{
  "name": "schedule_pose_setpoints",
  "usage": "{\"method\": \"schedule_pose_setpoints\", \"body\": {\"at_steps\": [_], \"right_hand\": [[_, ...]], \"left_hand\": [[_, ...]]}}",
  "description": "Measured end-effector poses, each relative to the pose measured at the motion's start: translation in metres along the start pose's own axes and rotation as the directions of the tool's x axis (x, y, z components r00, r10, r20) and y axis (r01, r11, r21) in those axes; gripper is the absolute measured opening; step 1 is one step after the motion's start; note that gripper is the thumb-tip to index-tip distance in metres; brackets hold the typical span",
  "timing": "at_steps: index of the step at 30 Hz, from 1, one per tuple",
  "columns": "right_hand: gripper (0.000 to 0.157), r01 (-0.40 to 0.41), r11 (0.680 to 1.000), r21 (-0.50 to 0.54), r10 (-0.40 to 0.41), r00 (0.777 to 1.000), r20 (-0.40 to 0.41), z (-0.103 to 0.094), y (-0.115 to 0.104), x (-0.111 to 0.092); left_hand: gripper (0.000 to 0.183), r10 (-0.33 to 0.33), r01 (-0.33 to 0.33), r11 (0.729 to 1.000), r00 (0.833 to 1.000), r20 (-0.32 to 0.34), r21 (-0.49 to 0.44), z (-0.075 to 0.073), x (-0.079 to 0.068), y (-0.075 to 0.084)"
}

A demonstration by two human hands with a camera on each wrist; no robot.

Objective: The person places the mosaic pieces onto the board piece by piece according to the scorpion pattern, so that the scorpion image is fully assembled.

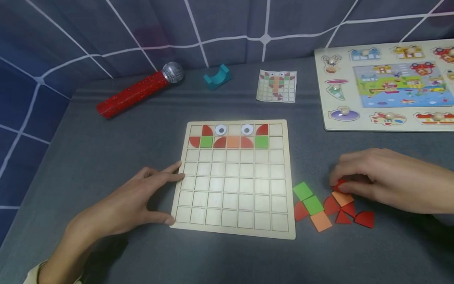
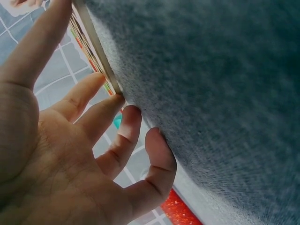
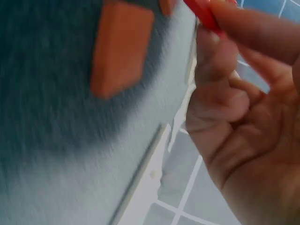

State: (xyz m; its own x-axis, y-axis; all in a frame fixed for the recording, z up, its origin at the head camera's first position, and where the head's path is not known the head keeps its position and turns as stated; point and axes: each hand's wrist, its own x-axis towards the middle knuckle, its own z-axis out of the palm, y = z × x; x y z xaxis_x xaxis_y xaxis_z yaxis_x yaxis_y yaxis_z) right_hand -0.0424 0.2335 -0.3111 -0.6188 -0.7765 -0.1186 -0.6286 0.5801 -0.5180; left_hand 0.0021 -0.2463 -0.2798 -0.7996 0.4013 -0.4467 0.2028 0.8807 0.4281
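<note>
A square wooden grid board [image 1: 232, 185] lies in the middle of the head view. Red quarter-circles, green and orange squares and two googly eyes [image 1: 220, 129] fill parts of its top two rows. My left hand [image 1: 129, 203] rests at the board's left edge, thumb and fingertips spread along it. To the right of the board, my right hand [image 1: 384, 179] pinches a red tile [image 3: 204, 13] between thumb and fingers; its full shape is hidden. Below that hand are loose tiles: green squares [image 1: 302, 191], orange squares [image 1: 321, 221] and several red pieces [image 1: 364, 219].
A small printed pattern card [image 1: 276, 86] lies behind the board. At the back left are a red glittery microphone [image 1: 134, 94] and a teal curved piece [image 1: 217, 77]. A knobbed picture puzzle [image 1: 340, 126] occupies the back right, before a checked cloth [image 1: 234, 23].
</note>
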Motion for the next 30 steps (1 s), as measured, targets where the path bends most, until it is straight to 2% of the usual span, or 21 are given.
{"method": "schedule_pose_setpoints", "body": {"at_steps": [4, 10, 21, 30], "right_hand": [[0.040, -0.064, 0.998, 0.000, 0.064, 0.995, -0.074, 0.001, -0.007, 0.009], [0.037, -0.059, 0.998, 0.009, 0.060, 0.984, -0.169, -0.003, -0.017, 0.025], [0.023, -0.104, 0.978, 0.182, 0.140, 0.969, -0.203, -0.012, -0.025, 0.061], [0.017, -0.167, 0.966, 0.196, 0.200, 0.966, -0.165, -0.018, -0.031, 0.094]], "left_hand": [[0.094, -0.006, 0.006, 1.000, 1.000, 0.008, -0.003, 0.000, 0.001, 0.000], [0.095, -0.009, 0.009, 1.000, 1.000, 0.007, 0.006, 0.000, 0.000, 0.001], [0.095, -0.005, 0.005, 1.000, 1.000, -0.003, 0.028, 0.001, 0.001, 0.001], [0.096, -0.022, 0.022, 0.999, 1.000, 0.004, 0.024, 0.000, 0.001, 0.001]]}}
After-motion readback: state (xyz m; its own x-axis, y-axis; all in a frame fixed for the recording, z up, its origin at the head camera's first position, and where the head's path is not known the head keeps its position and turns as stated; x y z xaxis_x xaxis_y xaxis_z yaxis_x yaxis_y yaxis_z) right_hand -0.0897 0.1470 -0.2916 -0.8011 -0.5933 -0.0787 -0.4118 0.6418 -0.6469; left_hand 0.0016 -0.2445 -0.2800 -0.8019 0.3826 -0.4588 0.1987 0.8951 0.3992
